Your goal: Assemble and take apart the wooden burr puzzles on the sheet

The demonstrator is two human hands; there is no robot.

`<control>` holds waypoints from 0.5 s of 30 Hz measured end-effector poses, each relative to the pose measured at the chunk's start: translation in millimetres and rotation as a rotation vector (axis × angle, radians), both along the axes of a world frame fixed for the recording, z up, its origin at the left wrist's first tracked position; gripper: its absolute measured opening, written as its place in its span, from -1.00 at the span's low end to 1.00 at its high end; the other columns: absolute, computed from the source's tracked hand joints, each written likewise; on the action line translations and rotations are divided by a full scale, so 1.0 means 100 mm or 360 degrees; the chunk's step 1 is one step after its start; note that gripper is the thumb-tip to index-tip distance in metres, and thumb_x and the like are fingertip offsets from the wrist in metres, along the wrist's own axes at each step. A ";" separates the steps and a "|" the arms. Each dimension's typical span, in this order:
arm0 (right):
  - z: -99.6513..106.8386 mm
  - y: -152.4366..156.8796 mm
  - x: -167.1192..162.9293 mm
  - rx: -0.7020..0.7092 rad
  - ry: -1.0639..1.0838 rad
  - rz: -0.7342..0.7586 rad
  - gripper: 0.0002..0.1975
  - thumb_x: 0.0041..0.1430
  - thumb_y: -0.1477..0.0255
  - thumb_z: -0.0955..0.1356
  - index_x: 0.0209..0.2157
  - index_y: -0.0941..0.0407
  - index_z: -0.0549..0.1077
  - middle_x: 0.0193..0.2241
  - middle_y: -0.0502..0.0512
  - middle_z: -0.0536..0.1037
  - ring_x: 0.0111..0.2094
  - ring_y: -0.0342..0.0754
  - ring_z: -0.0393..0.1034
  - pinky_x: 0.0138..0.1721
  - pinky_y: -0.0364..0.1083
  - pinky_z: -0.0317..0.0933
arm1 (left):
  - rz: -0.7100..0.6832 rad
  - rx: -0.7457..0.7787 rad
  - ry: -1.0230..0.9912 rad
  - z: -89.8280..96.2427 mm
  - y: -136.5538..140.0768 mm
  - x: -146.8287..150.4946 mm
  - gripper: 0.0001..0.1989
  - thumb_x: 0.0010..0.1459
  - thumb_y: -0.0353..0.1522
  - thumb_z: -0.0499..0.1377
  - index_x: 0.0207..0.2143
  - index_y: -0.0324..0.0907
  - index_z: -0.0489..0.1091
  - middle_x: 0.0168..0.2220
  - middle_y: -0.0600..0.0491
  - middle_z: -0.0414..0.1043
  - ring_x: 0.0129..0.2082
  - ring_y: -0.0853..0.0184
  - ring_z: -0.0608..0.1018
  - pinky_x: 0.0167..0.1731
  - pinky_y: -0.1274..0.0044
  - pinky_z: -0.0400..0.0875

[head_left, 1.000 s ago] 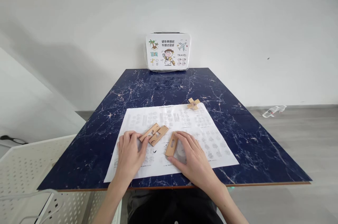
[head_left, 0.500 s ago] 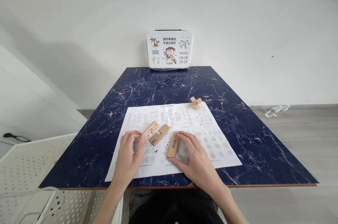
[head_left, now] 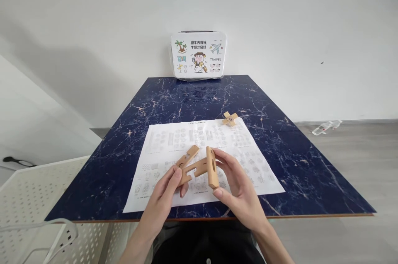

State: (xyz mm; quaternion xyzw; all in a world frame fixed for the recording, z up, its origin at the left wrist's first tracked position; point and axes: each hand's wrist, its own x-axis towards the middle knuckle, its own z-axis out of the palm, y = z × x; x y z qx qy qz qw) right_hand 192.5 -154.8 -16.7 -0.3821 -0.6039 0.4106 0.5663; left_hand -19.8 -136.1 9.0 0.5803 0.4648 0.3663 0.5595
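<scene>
My left hand (head_left: 164, 191) pinches one end of a notched wooden puzzle piece (head_left: 200, 167) between thumb and fingers. My right hand (head_left: 238, 189) grips a slotted wooden puzzle piece (head_left: 212, 175) by its ends, raised and tilted with its oblong slot facing left. The far end of the notched piece meets the slotted piece or passes behind it; I cannot tell whether it enters the slot. Just beyond my left fingers, another notched wooden piece (head_left: 188, 154) lies on the printed sheet (head_left: 158, 148), partly covered by the held one.
A cross-shaped wooden assembly (head_left: 230, 119) marked G rests at the sheet's far right corner. The blue marble-patterned table (head_left: 199, 102) has a white cartoon case (head_left: 198, 54) at its back, against the wall. A white perforated rack (head_left: 31, 197) stands at the left.
My left hand has lifted its notched piece off the sheet and brought it right. My right hand has raised and turned the slotted piece, so the two pieces now meet.
</scene>
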 end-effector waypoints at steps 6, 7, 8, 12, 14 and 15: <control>-0.04 -0.04 -0.02 -0.0052 0.0061 0.0113 -0.31 0.36 0.11 0.44 0.41 -0.17 0.21 0.44 0.14 0.26 0.42 0.25 0.19 0.37 0.30 0.21 | -0.0033 -0.0053 -0.0091 -0.06 0.01 -0.04 -0.56 0.47 -0.02 0.00 -0.40 -0.10 0.22 -0.47 0.10 0.19 -0.41 0.29 0.28 -0.31 0.41 0.25; -0.03 -0.04 -0.02 -0.0051 0.0053 0.0121 -0.32 0.36 0.12 0.44 0.42 -0.18 0.21 0.45 0.13 0.25 0.43 0.26 0.18 0.37 0.31 0.21 | -0.0038 -0.0065 -0.0091 -0.06 0.01 -0.05 -0.55 0.46 -0.01 0.00 -0.40 -0.10 0.21 -0.48 0.10 0.18 -0.42 0.29 0.27 -0.32 0.41 0.25; -0.03 -0.05 -0.01 -0.0047 0.0050 0.0129 -0.32 0.36 0.14 0.44 0.42 -0.19 0.22 0.45 0.12 0.25 0.43 0.26 0.18 0.37 0.32 0.21 | -0.0043 -0.0080 -0.0096 -0.06 0.02 -0.06 -0.55 0.46 0.00 0.01 -0.40 -0.10 0.21 -0.49 0.11 0.17 -0.44 0.29 0.26 -0.33 0.41 0.25; -0.02 -0.06 0.03 -0.0042 -0.0012 0.0164 -0.33 0.37 0.18 0.44 0.42 -0.23 0.24 0.46 0.08 0.22 0.46 0.25 0.12 0.37 0.32 0.20 | -0.0064 -0.0141 -0.0164 -0.06 0.03 -0.08 -0.56 0.43 -0.01 0.06 -0.42 -0.09 0.17 -0.52 0.15 0.09 -0.48 0.31 0.25 -0.36 0.41 0.25; -0.02 -0.07 0.07 -0.0070 -0.0095 0.0166 -0.33 0.36 0.17 0.45 0.42 -0.23 0.25 0.47 0.07 0.20 0.47 0.25 0.07 0.38 0.33 0.19 | -0.0075 -0.0177 -0.0171 -0.05 0.05 -0.09 -0.55 0.43 -0.01 0.07 -0.43 -0.09 0.16 -0.53 0.16 0.07 -0.49 0.32 0.25 -0.37 0.42 0.25; -0.02 -0.07 0.10 -0.0086 -0.0133 0.0171 -0.33 0.35 0.17 0.46 0.42 -0.22 0.26 0.47 0.07 0.19 0.48 0.26 0.06 0.38 0.33 0.18 | -0.0086 -0.0197 -0.0169 -0.05 0.05 -0.10 -0.55 0.42 -0.01 0.08 -0.43 -0.09 0.16 -0.53 0.17 0.06 -0.49 0.33 0.25 -0.37 0.42 0.26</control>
